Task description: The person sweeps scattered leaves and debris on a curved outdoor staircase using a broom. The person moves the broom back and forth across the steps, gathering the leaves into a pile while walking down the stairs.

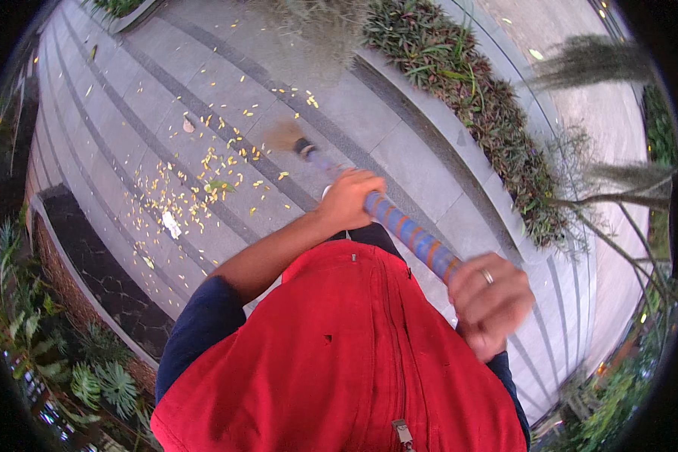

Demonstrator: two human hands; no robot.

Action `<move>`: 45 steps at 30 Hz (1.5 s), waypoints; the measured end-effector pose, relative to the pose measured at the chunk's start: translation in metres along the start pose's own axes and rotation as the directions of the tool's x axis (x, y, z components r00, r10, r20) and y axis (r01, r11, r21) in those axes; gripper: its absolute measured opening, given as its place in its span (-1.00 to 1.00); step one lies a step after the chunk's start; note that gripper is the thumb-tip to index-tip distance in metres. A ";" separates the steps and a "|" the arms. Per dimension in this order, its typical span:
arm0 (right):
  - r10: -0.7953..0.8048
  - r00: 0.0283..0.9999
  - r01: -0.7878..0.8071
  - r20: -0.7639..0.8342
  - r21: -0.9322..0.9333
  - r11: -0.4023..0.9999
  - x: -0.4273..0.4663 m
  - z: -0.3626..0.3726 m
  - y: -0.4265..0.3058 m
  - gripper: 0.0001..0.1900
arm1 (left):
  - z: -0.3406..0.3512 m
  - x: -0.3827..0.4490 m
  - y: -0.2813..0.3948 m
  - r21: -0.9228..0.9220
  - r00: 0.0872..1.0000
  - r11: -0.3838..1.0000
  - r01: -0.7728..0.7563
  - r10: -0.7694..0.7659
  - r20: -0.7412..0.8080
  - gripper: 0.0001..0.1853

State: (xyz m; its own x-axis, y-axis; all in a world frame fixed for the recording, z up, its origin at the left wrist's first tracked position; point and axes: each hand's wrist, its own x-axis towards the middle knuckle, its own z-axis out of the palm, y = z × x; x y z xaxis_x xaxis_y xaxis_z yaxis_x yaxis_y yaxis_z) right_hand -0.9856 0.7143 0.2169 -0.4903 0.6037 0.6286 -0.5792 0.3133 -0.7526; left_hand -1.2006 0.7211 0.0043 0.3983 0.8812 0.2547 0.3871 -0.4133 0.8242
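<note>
A broom handle, blue with orange spiral bands, runs slantwise in front of my red vest. My left hand grips its lower part, and my right hand, wearing a ring, is closed around its upper end. Beyond the left hand, the broom's tan bristle head is blurred above the paving; whether it touches the ground I cannot tell. Small yellow leaves lie scattered to the left of the bristles. Among them are a crumpled white scrap, a green leaf and a dry brown leaf.
Grey paving with dark stripes spreads around me. A raised planter edge with low plants curves along the right. A dark stone-lined bed lies at left. Thin branches reach in from the right.
</note>
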 end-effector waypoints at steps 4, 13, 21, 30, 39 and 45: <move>-0.090 0.966 0.139 0.241 -0.196 0.971 0.016 0.007 0.003 -0.76 | 0.027 0.044 -0.011 -0.085 0.992 0.989 -0.119 0.115 -0.050 -0.64; 0.191 0.968 -0.162 0.161 -0.179 0.971 -0.008 0.012 0.150 -0.80 | -0.046 -0.046 -0.133 0.129 0.963 0.959 0.251 -0.235 -0.129 -0.66; -0.264 0.922 0.268 0.282 0.025 0.963 0.057 0.035 0.038 -0.77 | -0.031 -0.025 -0.018 -0.045 0.927 0.999 -0.026 0.007 -0.376 -0.67; 0.181 0.877 -0.109 0.444 -0.182 0.977 0.041 0.058 0.121 -0.78 | -0.047 -0.078 -0.103 -0.011 0.958 0.980 0.201 -0.199 -0.206 -0.69; -0.022 0.930 0.094 0.366 -0.180 0.979 0.073 0.014 0.077 -0.82 | -0.079 -0.075 -0.026 0.113 0.869 0.975 0.190 -0.113 -0.482 -0.70; 0.020 0.907 -0.058 0.420 0.080 0.995 0.117 0.002 0.006 -0.76 | 0.006 0.007 0.049 -0.252 0.903 0.968 0.006 -0.113 -0.414 -0.69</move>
State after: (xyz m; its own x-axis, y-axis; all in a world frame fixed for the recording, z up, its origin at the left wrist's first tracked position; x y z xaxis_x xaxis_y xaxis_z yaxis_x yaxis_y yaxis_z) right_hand -1.0482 0.7856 0.2866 -0.7299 0.2457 0.6379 -0.5995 0.2181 -0.7701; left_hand -1.1742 0.7058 0.0432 -0.0278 0.9378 0.3459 0.1675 -0.3368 0.9266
